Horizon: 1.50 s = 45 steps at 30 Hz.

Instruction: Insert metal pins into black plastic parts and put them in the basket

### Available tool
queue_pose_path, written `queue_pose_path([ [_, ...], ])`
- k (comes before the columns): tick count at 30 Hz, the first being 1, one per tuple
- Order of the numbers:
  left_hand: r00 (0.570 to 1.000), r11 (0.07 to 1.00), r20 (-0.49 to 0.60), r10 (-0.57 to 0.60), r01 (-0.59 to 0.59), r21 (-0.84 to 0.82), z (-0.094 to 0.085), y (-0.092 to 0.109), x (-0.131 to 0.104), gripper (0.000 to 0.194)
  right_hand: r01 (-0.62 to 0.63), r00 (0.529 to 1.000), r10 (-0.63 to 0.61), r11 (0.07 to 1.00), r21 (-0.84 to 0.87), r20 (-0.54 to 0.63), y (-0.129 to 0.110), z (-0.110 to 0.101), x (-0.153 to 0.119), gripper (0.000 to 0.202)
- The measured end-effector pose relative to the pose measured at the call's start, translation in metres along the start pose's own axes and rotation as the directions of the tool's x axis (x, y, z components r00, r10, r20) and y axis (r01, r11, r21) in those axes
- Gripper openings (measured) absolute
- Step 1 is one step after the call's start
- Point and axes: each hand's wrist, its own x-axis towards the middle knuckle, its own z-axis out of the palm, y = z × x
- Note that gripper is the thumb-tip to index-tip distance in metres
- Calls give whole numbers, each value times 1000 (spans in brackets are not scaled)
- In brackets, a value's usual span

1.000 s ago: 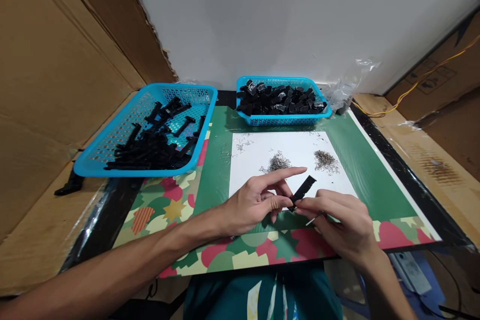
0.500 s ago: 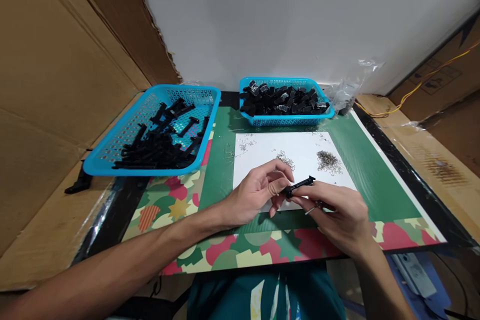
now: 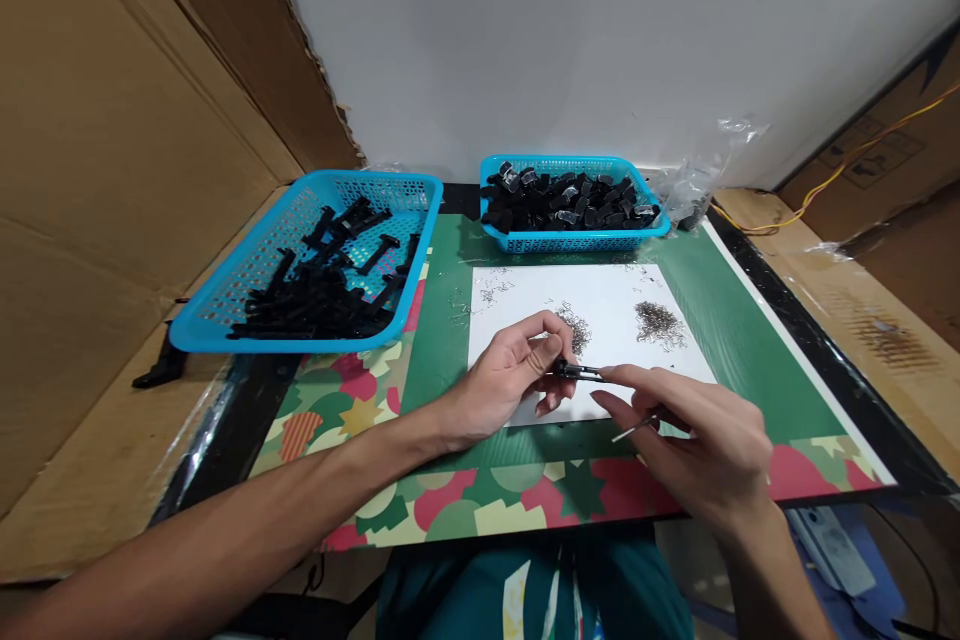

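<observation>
The left hand [image 3: 517, 370] has its thumb and fingers clamped on a slender, black, hard-plastic part [image 3: 579, 373], which lies nearly level above the lower edge of a smooth white rectangular sheet [image 3: 600, 292]. The right hand [image 3: 697, 430] rests its index fingertip at the part's other end; its thumb stands apart from that finger, while the curled fingers behind grip a thin, straight, silvery metal rod [image 3: 634, 425]. On the sheet sit two loose heaps of fine, bent wire pieces, a greyish one [image 3: 576, 332] just beyond the left hand and a browner one [image 3: 658, 322] farther right. Under it spreads a glossy green mat [image 3: 757, 350] with a patterned border, covering much of the black table [image 3: 255, 400]. Beyond, a perforated blue plastic basket [image 3: 285, 346] holds long, black bar-shaped pieces [image 3: 315, 295]; a smaller blue basket [image 3: 577, 242] is heaped with stubby, shiny black pieces [image 3: 570, 200], beside a crinkled clear plastic bag [image 3: 694, 180].
</observation>
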Motion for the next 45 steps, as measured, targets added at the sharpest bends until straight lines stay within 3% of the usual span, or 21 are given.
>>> queue_pose_path([
  [12, 1000, 1000, 27, 6, -5, -21, -1, -2, 0, 35, 39, 999, -39, 998, 48, -7, -6, -4, 2, 18],
  [16, 999, 997, 29, 40, -41, 63, -1, -2, 0, 38, 24, 1000, -24, 999, 25, -6, 0, -6, 0, 17],
  [19, 995, 967, -3, 96, -92, 237, -1, 3, -3, 39, 9, 1000, -9, 1000, 8, -3, 6, -8, -4, 17],
  [23, 983, 841, -32, 183, -140, 522, 4, 11, -8, 38, -32, 999, 32, 999, 0, -17, 10, -11, -7, 17],
  [30, 948, 659, -33, 317, -196, 726, 5, 7, -10, 17, -180, 983, 178, 983, 48, 41, 11, -12, -12, 7],
  [33, 928, 533, 17, 372, -228, 815, 2, 3, -10, 15, -236, 971, 233, 969, 71, 52, 15, -13, -10, 16],
  [38, 907, 331, 118, 405, -266, 905, -2, -4, -10, 13, -216, 976, 212, 974, 72, 59, 20, -13, -3, 27],
  [42, 905, 262, 172, 389, -288, 921, -4, -8, -10, 10, -206, 978, 204, 977, 57, 37, 21, -6, 1, 18],
  [45, 894, 231, 205, 398, -314, 921, -4, -10, -10, 10, -274, 960, 276, 960, 57, -41, 19, 3, 1, 3],
])
